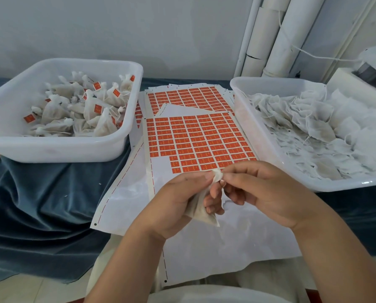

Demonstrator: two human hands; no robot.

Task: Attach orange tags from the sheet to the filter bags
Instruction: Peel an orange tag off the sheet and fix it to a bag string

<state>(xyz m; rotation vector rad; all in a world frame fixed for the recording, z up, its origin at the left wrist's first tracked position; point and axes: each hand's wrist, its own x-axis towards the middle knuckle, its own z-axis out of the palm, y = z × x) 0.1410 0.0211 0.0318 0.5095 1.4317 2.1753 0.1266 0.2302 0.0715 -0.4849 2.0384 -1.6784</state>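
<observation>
Both hands meet over the tag sheet (195,138): the left hand (178,204) grips a filter bag (199,206) by its body, the right hand (259,193) pinches its gathered top, with the white bins (121,136) on either side

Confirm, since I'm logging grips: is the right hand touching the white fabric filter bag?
Touching. The head view shows the right hand pinching the gathered top of the white fabric filter bag, while the left hand grips its body.
</observation>
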